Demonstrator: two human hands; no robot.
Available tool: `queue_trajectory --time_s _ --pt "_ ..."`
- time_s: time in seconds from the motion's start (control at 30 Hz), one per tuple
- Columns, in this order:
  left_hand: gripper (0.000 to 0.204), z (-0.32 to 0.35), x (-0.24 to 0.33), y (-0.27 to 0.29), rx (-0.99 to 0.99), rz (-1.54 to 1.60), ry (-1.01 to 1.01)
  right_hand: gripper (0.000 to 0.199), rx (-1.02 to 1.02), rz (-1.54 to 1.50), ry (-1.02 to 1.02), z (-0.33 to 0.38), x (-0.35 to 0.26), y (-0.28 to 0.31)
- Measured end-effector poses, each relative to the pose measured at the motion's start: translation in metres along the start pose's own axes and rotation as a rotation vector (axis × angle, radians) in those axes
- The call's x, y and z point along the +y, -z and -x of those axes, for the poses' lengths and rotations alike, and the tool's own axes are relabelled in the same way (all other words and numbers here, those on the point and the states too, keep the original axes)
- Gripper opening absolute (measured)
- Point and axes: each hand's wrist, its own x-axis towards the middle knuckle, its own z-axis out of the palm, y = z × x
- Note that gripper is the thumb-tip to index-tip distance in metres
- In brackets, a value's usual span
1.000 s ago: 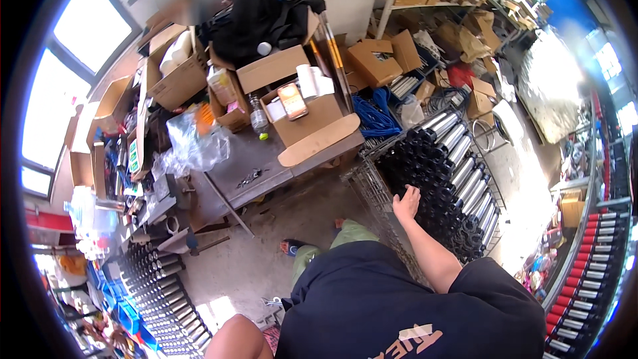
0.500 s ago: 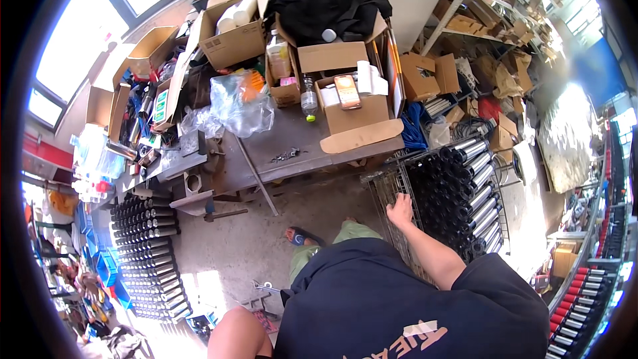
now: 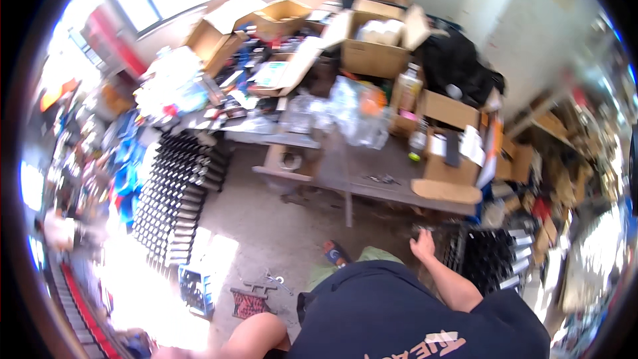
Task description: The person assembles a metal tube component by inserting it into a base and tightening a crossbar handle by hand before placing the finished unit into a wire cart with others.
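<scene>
My right hand (image 3: 423, 244) reaches forward beside a wire basket (image 3: 453, 247) of black and silver tubes (image 3: 488, 259). Its fingers look partly spread with nothing visible between them, though blur hides whether they touch the basket's rim. At the lower edge my left arm (image 3: 259, 334) bends outward. Only a sliver of my left hand (image 3: 169, 352) shows, its fingers hidden. Ahead stands a dark workbench (image 3: 392, 171) with a small cluster of metal parts (image 3: 381, 179) near its front edge. A dark phone (image 3: 452, 148) lies on an open cardboard box (image 3: 444, 171).
Stacked black-and-silver tubes (image 3: 174, 196) stand on the left. On the floor are a blue crate (image 3: 195, 290), a red patterned piece (image 3: 250, 304) and a metal tool (image 3: 280, 281). Boxes (image 3: 375, 58), a plastic bag (image 3: 355, 113) and a bottle (image 3: 417, 141) crowd the bench.
The view has swung left, so bench and tube basket sit farther right, with blur. More of my left arm shows. My right hand stays by the basket. The phone's lit screen now looks dark.
</scene>
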Motion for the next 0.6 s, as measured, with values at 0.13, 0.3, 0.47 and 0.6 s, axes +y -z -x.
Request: queue_trajectory --time_s 0.13,0.3,0.47,0.6 --pt "0.022 0.075 -0.105 0.075 -0.072 -0.530 0.474 0.035 0.106 -0.116 0.255 -0.030 -0.045 -0.034" --pt "0.046 0.385 -0.153 0.249 -0.338 -1.162 1.328 0.026 0.009 -0.286 0.444 -0.035 -0.152 -0.040" --pt "0.055 0.638 -0.036 0.304 0.630 -1.064 2.304 0.023 -0.048 -0.311 0.592 -0.031 -0.214 -0.029" --pt "0.016 0.653 0.054 0.251 1.365 -0.887 2.276 0.024 -0.060 -0.161 0.680 -0.058 -0.210 -0.046"
